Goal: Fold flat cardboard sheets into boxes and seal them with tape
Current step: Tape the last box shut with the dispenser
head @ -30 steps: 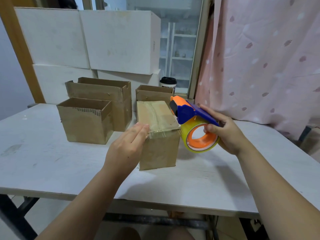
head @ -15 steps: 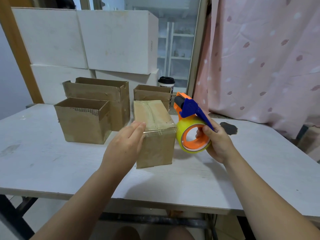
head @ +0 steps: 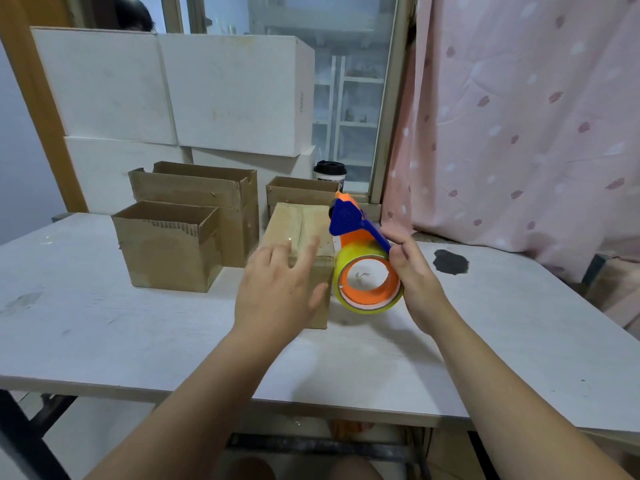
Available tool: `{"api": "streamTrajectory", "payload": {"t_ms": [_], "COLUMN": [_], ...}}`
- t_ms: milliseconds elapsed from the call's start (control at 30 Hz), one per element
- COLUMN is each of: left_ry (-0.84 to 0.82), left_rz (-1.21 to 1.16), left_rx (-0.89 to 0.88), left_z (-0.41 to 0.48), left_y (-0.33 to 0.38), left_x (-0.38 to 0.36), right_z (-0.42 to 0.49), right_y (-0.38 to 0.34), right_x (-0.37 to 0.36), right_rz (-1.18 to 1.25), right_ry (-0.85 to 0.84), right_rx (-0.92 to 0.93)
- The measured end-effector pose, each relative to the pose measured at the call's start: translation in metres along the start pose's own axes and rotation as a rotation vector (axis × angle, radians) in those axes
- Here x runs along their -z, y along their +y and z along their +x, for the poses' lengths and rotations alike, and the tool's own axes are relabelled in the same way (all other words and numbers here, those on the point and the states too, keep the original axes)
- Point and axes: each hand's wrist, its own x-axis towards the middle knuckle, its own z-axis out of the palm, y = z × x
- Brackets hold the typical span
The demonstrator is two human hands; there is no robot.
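— Right, starting with the cardboard: counting three open ones on the white table (head: 138, 334). Front open box (head: 169, 251) at the left, taller open box (head: 201, 192) just behind it, small open box (head: 301, 192) further back, near the lidded cup (head: 330, 171).
— Anything inside?
— Can't tell. Seeing only inner walls, nothing of the floors from up here.
— And the fourth?
— Closed box (head: 298, 230), mid-table, just right of the taller one. Clear tape along the top seam and over the near edge. No view of any contents.
— Over to the hands, then.
— Left hand (head: 277, 289) spread wide, fingers straight and fanned, hovering at the closed box's near top edge, palm in front of its front face. Blurred, so can't say whether touching or just off. Holding nothing.
— Right?
— Right hand (head: 415, 278) wrapped round the tape dispenser (head: 363, 268): thumb against the yellow roll, fingers curled behind the blue handle. Held just right of the closed box, orange-and-blue head up by the box's far top corner.
— Touching the box?
— Close beside it; can't confirm contact.
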Motion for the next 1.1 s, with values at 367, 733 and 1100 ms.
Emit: {"api": "streamTrajectory", "payload": {"t_ms": [367, 733, 1100], "left_ry": [0.133, 0.297, 0.325], "left_rz": [-0.150, -0.167, -0.203], "left_rx": [-0.056, -0.062, -0.086], "left_z": [0.013, 0.017, 0.019], "left_y": [0.012, 0.009, 0.002], "left_x": [-0.005, -0.014, -0.022], "right_z": [0.002, 0.015, 0.001], "right_y": [-0.030, -0.034, -0.012], "right_x": [-0.001, -0.005, -0.009], "right_rz": [-0.495, -0.590, -0.390], "right_ry": [-0.184, -0.171, -0.031], "right_rx": [0.219, 0.195, 0.240]}}
